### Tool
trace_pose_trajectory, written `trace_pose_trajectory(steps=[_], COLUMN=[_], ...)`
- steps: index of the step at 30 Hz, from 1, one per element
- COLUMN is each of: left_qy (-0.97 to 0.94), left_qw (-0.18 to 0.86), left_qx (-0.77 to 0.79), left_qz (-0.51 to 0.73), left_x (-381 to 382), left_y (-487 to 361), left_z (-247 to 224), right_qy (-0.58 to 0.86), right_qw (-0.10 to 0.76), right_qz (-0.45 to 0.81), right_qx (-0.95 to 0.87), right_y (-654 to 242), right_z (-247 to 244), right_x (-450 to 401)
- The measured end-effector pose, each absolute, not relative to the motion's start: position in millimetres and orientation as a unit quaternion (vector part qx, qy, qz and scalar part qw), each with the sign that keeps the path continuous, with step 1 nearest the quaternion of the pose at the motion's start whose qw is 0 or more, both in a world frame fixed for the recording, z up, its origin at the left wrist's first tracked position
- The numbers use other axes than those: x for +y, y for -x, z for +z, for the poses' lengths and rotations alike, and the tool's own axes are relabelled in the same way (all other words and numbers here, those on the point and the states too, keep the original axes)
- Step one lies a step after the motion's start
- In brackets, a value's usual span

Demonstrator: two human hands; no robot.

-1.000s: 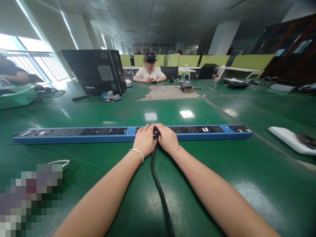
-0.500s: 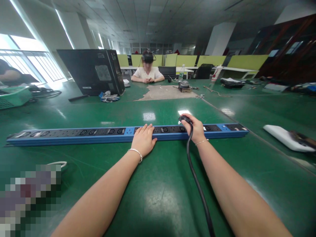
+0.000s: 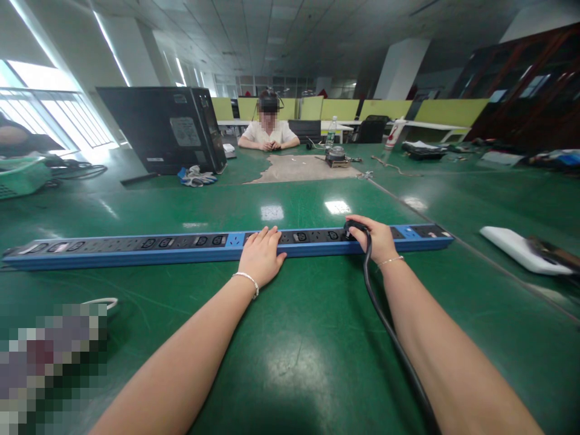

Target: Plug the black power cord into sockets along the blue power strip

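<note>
A long blue power strip [image 3: 136, 258] with black socket sections lies across the green table. My left hand [image 3: 261, 257] rests flat on its middle, fingers stretched over the top and the thumb apart. Toward the strip's right part, my right hand [image 3: 377, 238] grips a black plug [image 3: 352, 227] between thumb and fingers. The plug is right at the sockets; whether its pins are inside one cannot be made out. From it a thick black cable [image 3: 385, 323] runs down toward me, beside my right forearm.
A black computer case [image 3: 158, 130] stands at the back left, with gloves [image 3: 196, 176] near it. Across the table sits a person [image 3: 267, 134]. To the right lies a white object [image 3: 521, 251]. A green basket [image 3: 22, 175] is at far left, a bottle [image 3: 332, 132] farther back.
My right hand has moved right along the strip and lowered the plug to the sockets. The cable has swung right with it. My left hand stays on the strip.
</note>
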State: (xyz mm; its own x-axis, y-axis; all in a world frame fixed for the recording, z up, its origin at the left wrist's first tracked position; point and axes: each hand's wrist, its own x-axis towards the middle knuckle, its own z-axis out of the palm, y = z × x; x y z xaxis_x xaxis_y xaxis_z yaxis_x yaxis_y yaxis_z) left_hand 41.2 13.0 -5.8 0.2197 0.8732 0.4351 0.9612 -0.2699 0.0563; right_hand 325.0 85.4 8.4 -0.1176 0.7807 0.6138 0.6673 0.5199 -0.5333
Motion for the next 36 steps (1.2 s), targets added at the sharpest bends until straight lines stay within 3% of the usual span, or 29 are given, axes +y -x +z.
trace_pose_trajectory(steps=[5, 28, 34, 36], left_qy=[0.773, 0.77, 0.77, 0.771], left_qw=[0.111, 0.114, 0.12, 0.12], left_qx=[-0.594, -0.599, -0.597, -0.595], left_qz=[-0.192, -0.187, -0.191, -0.192], left_x=[13.1, 11.4, 11.7, 11.8], left_y=[-41.2, -43.7, -43.6, -43.1], left_z=[-5.3, -4.2, -4.9, -4.8], right_qy=[0.496, 0.485, 0.481, 0.486], right_qw=[0.414, 0.375, 0.403, 0.449], right_qz=[-0.003, -0.058, -0.046, -0.041], right_qx=[-0.763, -0.788, -0.777, -0.749], right_y=[-319.1, -319.1, -314.3, -315.0], right_z=[12.4, -0.9, -3.9, -2.4], right_x=[78.4, 58.6, 59.1, 61.8])
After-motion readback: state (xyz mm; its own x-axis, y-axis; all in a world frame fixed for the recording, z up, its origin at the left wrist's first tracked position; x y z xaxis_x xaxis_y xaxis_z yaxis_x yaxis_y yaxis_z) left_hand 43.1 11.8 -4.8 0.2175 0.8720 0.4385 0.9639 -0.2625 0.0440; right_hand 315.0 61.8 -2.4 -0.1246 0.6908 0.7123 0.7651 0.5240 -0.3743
